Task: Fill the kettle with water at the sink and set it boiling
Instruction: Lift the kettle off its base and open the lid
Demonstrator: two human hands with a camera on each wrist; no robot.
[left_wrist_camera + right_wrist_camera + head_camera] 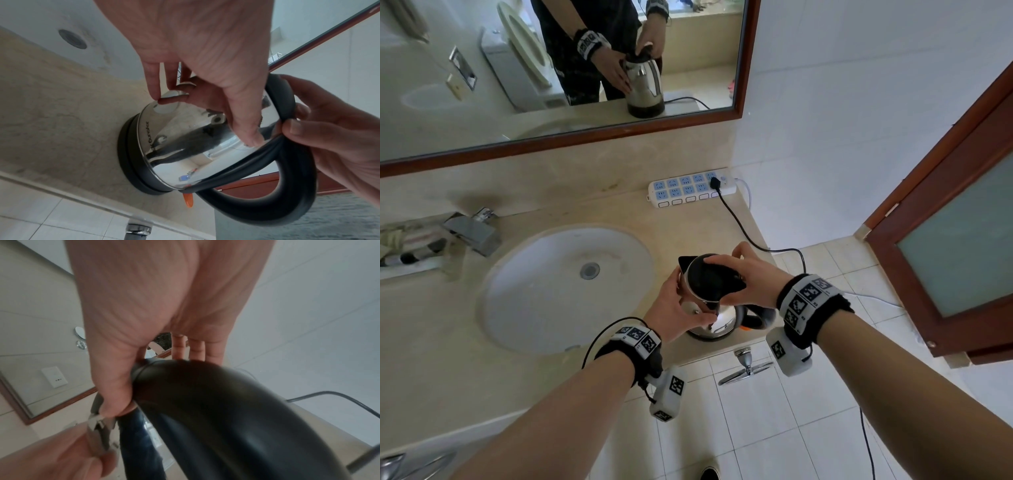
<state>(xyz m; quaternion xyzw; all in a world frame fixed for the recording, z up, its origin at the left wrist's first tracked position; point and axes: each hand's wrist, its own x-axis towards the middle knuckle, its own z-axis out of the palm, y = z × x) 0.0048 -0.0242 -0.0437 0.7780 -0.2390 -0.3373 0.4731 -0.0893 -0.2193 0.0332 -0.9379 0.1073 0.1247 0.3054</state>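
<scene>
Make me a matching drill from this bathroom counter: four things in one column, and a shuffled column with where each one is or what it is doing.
Things:
1. kettle
2. left hand
3. right hand
4. power strip

Places or states:
A. lies at the back of the counter with one black plug in it
B. stands on its black base to the right of the sink
C. holds the shiny steel side
D. grips the black lid on top

Pairs: 1-B, 2-C, 3-D, 4-A
</scene>
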